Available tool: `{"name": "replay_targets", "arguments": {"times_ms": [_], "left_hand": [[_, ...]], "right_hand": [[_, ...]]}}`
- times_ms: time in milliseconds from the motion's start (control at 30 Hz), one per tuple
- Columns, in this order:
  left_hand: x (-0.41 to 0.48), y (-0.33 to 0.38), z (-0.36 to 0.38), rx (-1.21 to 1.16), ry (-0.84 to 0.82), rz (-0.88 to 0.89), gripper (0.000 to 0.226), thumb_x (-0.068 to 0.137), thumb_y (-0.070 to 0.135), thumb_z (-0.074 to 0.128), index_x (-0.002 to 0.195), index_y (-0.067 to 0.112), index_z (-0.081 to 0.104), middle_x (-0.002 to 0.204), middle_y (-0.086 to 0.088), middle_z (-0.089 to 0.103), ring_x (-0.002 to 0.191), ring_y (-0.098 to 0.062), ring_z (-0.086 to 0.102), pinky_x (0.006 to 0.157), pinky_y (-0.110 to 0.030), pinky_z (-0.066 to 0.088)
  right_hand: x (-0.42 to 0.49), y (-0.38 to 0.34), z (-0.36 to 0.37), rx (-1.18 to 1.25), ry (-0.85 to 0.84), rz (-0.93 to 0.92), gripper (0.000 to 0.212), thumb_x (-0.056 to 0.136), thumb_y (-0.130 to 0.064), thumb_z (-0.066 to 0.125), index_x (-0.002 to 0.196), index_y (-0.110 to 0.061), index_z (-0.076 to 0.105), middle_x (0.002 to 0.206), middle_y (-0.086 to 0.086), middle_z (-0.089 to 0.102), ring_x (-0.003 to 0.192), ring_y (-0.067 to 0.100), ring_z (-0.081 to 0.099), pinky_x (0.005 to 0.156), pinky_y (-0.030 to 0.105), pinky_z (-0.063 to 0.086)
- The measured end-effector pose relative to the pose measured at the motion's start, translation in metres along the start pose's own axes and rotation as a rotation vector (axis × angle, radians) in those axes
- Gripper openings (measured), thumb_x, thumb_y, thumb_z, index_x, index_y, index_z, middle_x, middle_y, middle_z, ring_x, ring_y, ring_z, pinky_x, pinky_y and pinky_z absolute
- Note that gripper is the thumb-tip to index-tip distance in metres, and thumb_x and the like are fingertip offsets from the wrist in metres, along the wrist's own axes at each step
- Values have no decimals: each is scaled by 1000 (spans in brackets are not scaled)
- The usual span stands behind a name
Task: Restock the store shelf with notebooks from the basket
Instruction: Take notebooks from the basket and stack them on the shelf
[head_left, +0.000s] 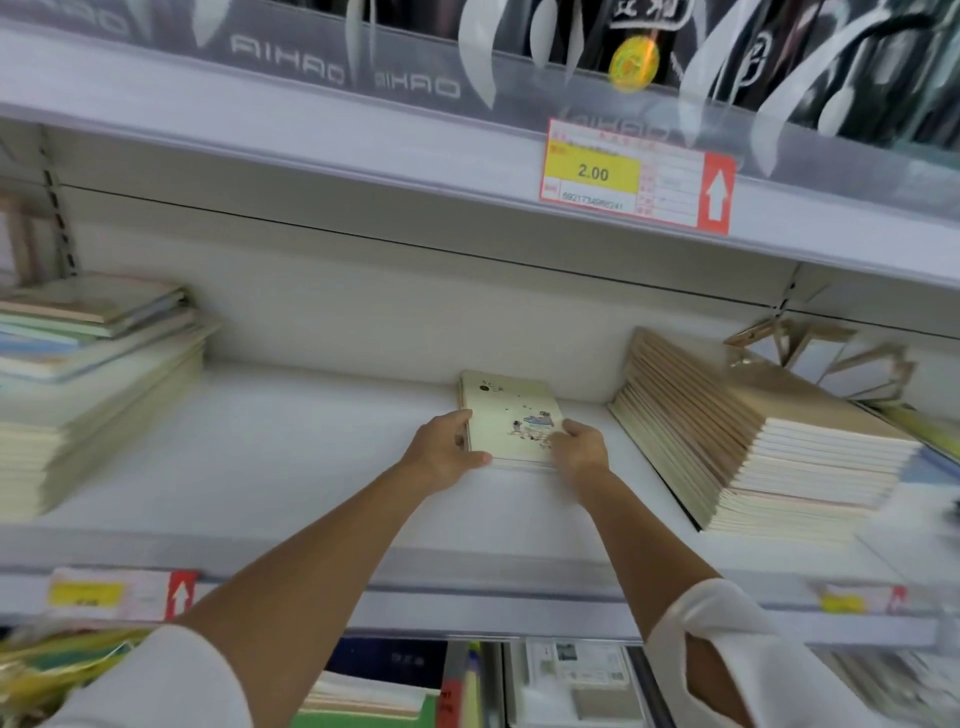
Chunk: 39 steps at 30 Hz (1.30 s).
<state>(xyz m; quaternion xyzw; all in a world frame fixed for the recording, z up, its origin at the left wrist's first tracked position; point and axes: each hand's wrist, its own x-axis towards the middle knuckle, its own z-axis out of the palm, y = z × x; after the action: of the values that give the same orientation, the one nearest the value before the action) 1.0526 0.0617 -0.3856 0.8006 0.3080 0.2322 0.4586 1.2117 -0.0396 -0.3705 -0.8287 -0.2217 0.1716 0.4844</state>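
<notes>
The notebook (511, 415) between my left hand (447, 452) and my right hand (579, 452) has a pale cream cover with a small drawing in blue, brown and red. The shelf (311, 441) under them is white. Right of my right hand, the brown stack (753, 415) has kraft covers and cream page edges. Left of my left hand, the pastel stack (93, 374) is cream, with pale green, blue and beige covers on top. Above my hands, the price tag (636, 176) is yellow and white with a red border and a white arrow on red.
</notes>
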Motion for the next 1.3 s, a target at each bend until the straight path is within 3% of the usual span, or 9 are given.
{"name": "replay_targets", "arguments": {"times_ms": [133, 267, 400, 500, 700, 867, 933, 1167, 1300], "left_hand": [[-21, 8, -6, -75, 109, -58, 64, 77, 28, 79, 134, 19, 51, 129, 10, 48, 111, -16, 53, 91, -27, 44], [-62, 22, -37, 193, 485, -71, 6, 88, 24, 58, 87, 19, 54, 87, -3, 65, 79, -25, 61, 67, -30, 47], [-119, 19, -82, 289, 646, -83, 13, 85, 16, 50, 73, 16, 45, 65, -3, 54, 62, -25, 52, 55, -29, 37], [-173, 3, -114, 251, 761, -125, 19, 82, 13, 51, 67, 17, 41, 61, 0, 47, 59, -23, 45, 51, -28, 31], [-302, -85, -178, 277, 937, -370, 8, 86, 7, 51, 81, 9, 47, 67, -13, 54, 62, -30, 50, 56, -37, 39], [-410, -151, -216, 308, 1035, -630, 9, 87, 10, 52, 80, 11, 47, 70, -9, 55, 64, -27, 48, 55, -34, 37], [-449, -172, -228, 269, 1074, -703, 6, 86, 9, 50, 80, 12, 51, 76, -9, 58, 71, -30, 51, 60, -34, 40], [-568, -247, -249, 217, 1148, -984, 10, 81, 8, 51, 87, 12, 58, 90, -11, 61, 87, -35, 57, 73, -35, 44], [-616, -290, -244, 154, 1096, -1083, 4, 80, 8, 54, 81, 10, 57, 80, -10, 62, 79, -32, 57, 67, -32, 44]], "right_hand": [[-16, -8, -1, -234, 171, -131, 42, 95, -29, 51, 135, -16, 54, 130, 9, 60, 123, 29, 50, 104, 35, 34], [-62, -24, 14, -150, 228, -401, 33, 89, -20, 60, 118, -6, 65, 118, 10, 66, 107, 26, 62, 94, 30, 45], [-126, -39, 45, -77, 201, -603, 12, 86, -14, 58, 91, -12, 69, 87, 1, 65, 80, 17, 60, 70, 24, 42], [-180, -48, 75, -60, 152, -751, 8, 83, -11, 59, 80, -14, 65, 72, -5, 56, 65, 12, 51, 61, 23, 39], [-288, -52, 164, 20, -188, -864, 13, 88, -21, 61, 99, -15, 64, 71, -6, 56, 64, 15, 54, 64, 31, 48], [-382, -43, 243, -131, -549, -881, 2, 89, -21, 58, 88, -19, 57, 63, -7, 49, 64, 19, 53, 62, 34, 44], [-418, -34, 273, -192, -649, -904, 11, 91, -19, 56, 80, -20, 54, 63, -4, 51, 63, 21, 54, 61, 34, 43], [-511, 38, 371, -396, -1018, -786, 16, 93, -21, 51, 98, -16, 66, 99, 8, 70, 91, 27, 64, 76, 39, 54], [-537, 82, 403, -525, -1154, -712, 21, 94, -17, 49, 107, -13, 64, 107, 9, 68, 96, 29, 63, 80, 40, 55]]}}
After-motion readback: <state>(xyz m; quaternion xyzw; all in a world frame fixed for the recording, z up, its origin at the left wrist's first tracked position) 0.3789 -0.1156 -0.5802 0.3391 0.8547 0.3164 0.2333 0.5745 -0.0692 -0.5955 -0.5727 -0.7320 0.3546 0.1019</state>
